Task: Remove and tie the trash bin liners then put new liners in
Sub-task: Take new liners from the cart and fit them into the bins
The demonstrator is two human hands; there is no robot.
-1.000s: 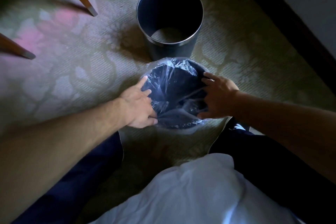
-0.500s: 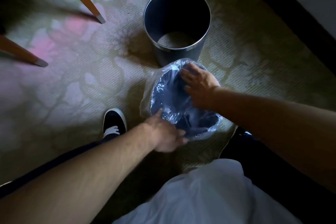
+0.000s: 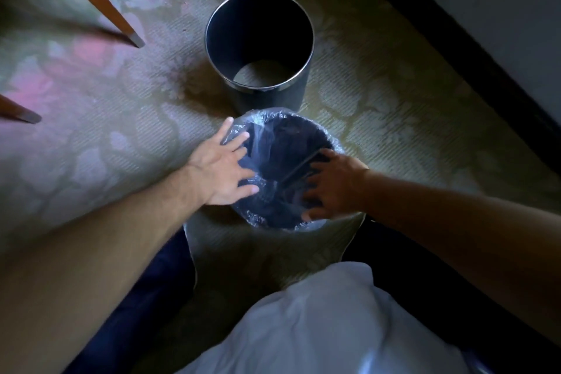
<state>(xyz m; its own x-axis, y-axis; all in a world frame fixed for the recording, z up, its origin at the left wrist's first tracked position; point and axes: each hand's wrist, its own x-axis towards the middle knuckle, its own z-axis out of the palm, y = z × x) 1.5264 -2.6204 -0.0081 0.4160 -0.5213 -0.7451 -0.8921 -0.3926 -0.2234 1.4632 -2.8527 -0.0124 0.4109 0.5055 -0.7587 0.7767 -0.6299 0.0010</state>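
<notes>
- Liner (image 3: 243, 124), clear plastic, lines the near bin (image 3: 285, 223) at centre frame, its edge folded over the rim; nothing can be made out inside the dark, blurred interior.
- Left hand (image 3: 223, 171), fingers spread, lies flat on the liner at the bin's 9 o'clock rim.
- Right hand (image 3: 332, 184), fingers spread and slightly curled, presses the liner at the 3 to 5 o'clock rim.
- Far bin (image 3: 267, 97) stands at 12 o'clock just beyond, unlined and empty, on the patterned carpet (image 3: 379, 100).
</notes>
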